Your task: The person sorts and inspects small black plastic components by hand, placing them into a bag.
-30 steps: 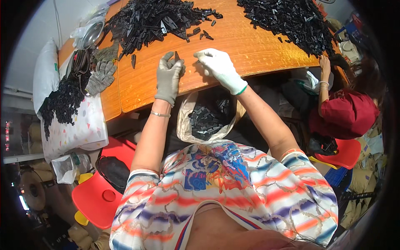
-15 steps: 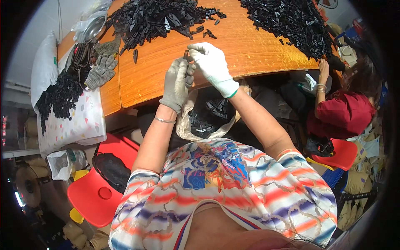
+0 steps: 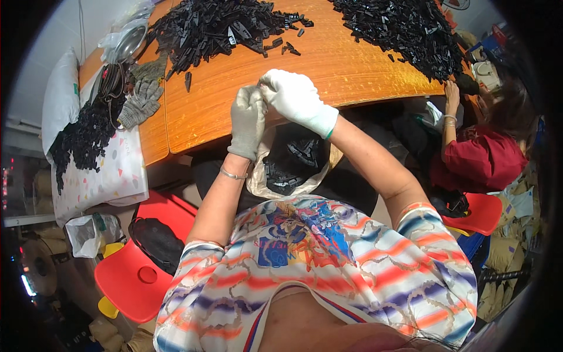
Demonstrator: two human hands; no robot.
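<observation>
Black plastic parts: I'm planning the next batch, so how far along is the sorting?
Done: some black parts already lie in the open bag on the lap. In hand: left hand and right hand meet above it. Left: two large piles on the orange table.

Both hands, the left hand touching the right hand, meet at the near edge of the table, above an open bag of parts, with two piles of parts behind them on the table and a pair of gloves to their left.
</observation>
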